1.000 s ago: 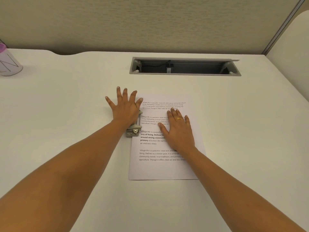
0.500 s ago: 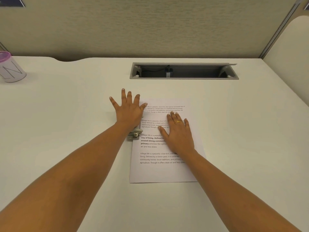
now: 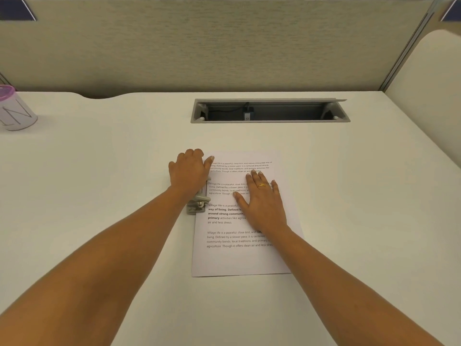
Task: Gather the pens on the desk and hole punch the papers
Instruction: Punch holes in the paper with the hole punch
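The hole-punching step is in hand. The papers (image 3: pixel 239 258) lie near the middle of the bench (image 3: pixel 99 196), printed side up, with their left edge fed into the hole punch (image 3: pixel 197 204), whose near end pokes out from under the wrist. The left hand (image 3: pixel 190 171) sits on top of the punch, its grip closed over the lever with fingers curled down the far side and the thumb reaching onto the sheet's margin. The right hand (image 3: pixel 262 203) lies flat and spread on the page, its grip wide and holding nothing, pinning the sheet in place. Most of the punch is hidden by the left hand, so whether the lever is fully down cannot be told; it is probably at or near the bottom of the press. The next move likely calls for a firm downward push if the cut is not through, then easing off and sliding the papers clear to the right. No pens show in view.
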Demonstrator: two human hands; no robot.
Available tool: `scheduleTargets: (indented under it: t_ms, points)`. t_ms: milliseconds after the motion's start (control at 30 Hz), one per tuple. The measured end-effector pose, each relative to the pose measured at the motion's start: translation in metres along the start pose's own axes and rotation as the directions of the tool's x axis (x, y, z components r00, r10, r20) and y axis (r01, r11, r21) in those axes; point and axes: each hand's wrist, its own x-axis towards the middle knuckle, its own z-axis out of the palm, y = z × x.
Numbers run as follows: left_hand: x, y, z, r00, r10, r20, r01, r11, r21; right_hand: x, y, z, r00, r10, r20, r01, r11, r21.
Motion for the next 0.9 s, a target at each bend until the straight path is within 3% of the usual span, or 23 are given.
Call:
scheduleTargets:
  t_ms: [133,233,400,533,900]
  points:
    - [-0.001,-0.002,-0.008,0.992,-0.125,-0.008,0.117,0.946,-0.302,0.0,0.001,0.001,1.0,0.0,-0.005,0.0,1.0,0.004]
    - [-0.007,-0.009,-0.012,0.975,-0.221,0.038,0.211,0.842,-0.497,0.0,0.001,0.001,1.0,0.0,-0.005,0.0,1.0,0.004]
    - [-0.024,-0.028,-0.015,0.906,-0.365,0.213,0.408,0.621,-0.669,0.001,0.001,0.001,1.0,0.001,0.003,-0.001,1.0,-0.006]
    - [-0.033,-0.033,-0.019,0.883,-0.367,0.291,0.454,0.516,-0.726,0.001,0.001,0.001,1.0,0.0,0.0,0.0,1.0,0.005]
    - [-0.036,-0.035,-0.027,0.871,-0.362,0.333,0.479,0.469,-0.742,0.0,0.001,0.0,1.0,0.003,0.001,-0.003,1.0,0.01]
